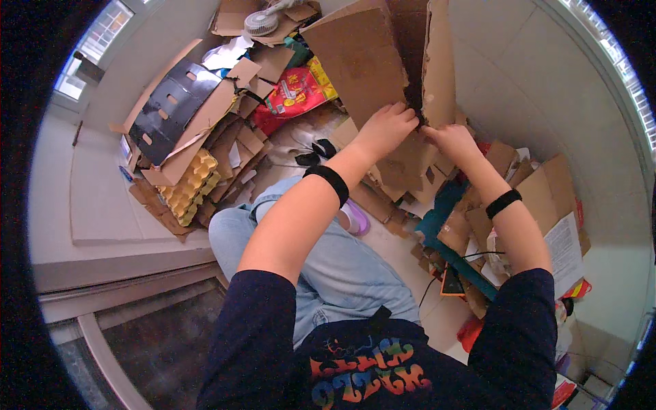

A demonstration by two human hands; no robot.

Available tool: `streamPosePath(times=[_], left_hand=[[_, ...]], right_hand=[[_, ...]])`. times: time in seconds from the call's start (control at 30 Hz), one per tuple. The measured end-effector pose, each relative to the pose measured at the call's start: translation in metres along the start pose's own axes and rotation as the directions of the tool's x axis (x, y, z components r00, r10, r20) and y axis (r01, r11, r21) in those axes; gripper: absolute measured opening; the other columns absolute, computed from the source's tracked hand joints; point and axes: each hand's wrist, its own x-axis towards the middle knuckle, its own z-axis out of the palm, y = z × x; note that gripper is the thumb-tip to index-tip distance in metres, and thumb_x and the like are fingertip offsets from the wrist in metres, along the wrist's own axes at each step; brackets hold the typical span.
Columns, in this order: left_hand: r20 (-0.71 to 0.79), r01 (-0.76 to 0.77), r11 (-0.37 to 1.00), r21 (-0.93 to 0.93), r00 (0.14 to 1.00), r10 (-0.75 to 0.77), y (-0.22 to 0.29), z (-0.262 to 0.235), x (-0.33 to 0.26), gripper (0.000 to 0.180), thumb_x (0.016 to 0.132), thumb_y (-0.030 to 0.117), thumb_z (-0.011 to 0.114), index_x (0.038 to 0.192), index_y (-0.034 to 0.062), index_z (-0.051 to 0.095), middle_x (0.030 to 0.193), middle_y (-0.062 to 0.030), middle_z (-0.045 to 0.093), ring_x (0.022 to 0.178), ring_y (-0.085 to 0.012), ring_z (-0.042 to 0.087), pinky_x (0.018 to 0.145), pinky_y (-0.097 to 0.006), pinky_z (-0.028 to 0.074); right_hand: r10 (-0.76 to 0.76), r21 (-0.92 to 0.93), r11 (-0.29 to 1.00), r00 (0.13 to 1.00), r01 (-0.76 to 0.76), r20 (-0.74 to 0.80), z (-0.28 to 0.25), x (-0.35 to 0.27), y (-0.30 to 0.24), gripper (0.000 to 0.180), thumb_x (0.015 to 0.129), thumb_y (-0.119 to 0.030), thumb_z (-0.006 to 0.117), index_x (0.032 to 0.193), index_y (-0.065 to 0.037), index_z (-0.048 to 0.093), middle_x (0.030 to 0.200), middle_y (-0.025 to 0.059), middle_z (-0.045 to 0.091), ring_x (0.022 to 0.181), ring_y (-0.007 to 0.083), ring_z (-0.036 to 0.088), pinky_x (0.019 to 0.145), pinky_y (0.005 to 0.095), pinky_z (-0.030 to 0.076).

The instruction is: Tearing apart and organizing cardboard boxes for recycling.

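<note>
A large brown cardboard box (359,58) stands upright in front of me, its flaps spread and its dark inside partly showing. My left hand (391,124) is closed on the near edge of its left panel, fingers curled over the board. Close beside it, my right hand (451,141) pinches the lower part of the right-hand flap (439,65). The two hands almost meet at the gap between the panels. Just what the fingertips press on there is partly hidden. Both forearms wear a black band.
To the left lie flattened cardboard, a black slotted panel (172,109) and a yellow egg tray (191,186). A red bag (294,96) and a small white fan (261,23) sit farther back. More cardboard scraps (540,195) and a teal strip (441,215) crowd the right, against the tiled wall.
</note>
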Motion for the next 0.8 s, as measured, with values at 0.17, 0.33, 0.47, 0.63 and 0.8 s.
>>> streamPosePath(times=[0.17,0.33,0.47,0.63,0.8], left_hand=[[-0.059,-0.015,1.0,0.006,0.998,0.016,-0.003,-0.001,-0.003,0.02,0.074,0.009,0.051,0.094,0.0086,0.057,0.099,-0.0065,0.057,0.099,-0.026,0.052,0.084,-0.037,0.048],[-0.064,0.131,0.991,0.004,0.989,-0.13,0.012,0.003,0.003,0.023,0.071,0.01,0.056,0.093,0.0068,0.06,0.102,-0.0091,0.057,0.099,-0.0294,0.052,0.082,-0.04,0.047],[-0.013,0.387,0.921,0.039,0.922,-0.387,0.038,0.009,0.012,0.025,0.068,0.014,0.06,0.091,0.0044,0.063,0.103,-0.0112,0.057,0.103,-0.0324,0.048,0.083,-0.043,0.044],[-0.03,0.456,0.882,0.115,0.89,-0.456,0.037,0.016,0.022,0.022,0.072,0.011,0.056,0.09,0.0036,0.064,0.102,-0.0105,0.057,0.105,-0.031,0.046,0.086,-0.042,0.04],[-0.098,0.361,0.922,0.138,0.932,-0.35,0.021,0.019,0.02,0.017,0.071,0.012,0.057,0.082,0.0044,0.068,0.099,-0.005,0.06,0.101,-0.0263,0.047,0.085,-0.037,0.037]], right_hand=[[0.031,0.041,0.999,0.999,-0.032,0.022,-0.011,-0.002,-0.011,0.036,0.083,-0.013,0.048,0.118,-0.022,0.053,0.075,0.0116,0.065,0.069,0.0308,0.064,0.061,0.0407,0.052],[0.013,0.162,0.987,0.995,0.003,-0.097,-0.011,0.012,-0.004,0.017,0.081,-0.017,0.056,0.097,-0.012,0.056,0.074,0.0113,0.063,0.069,0.0313,0.061,0.061,0.0411,0.049],[0.006,0.114,0.993,1.0,-0.009,0.029,-0.02,0.028,-0.002,0.014,0.081,-0.015,0.055,0.094,-0.009,0.058,0.079,0.0137,0.064,0.075,0.0329,0.061,0.066,0.0439,0.048],[-0.036,0.187,0.981,0.999,0.043,-0.04,-0.018,0.034,-0.001,0.012,0.081,-0.013,0.053,0.09,-0.008,0.059,0.078,0.016,0.063,0.074,0.034,0.062,0.064,0.0444,0.049],[0.098,-0.067,0.993,0.994,-0.094,0.052,-0.027,0.03,-0.025,0.009,0.077,-0.012,0.055,0.084,-0.009,0.059,0.075,0.0119,0.065,0.07,0.0289,0.065,0.059,0.0415,0.05]])
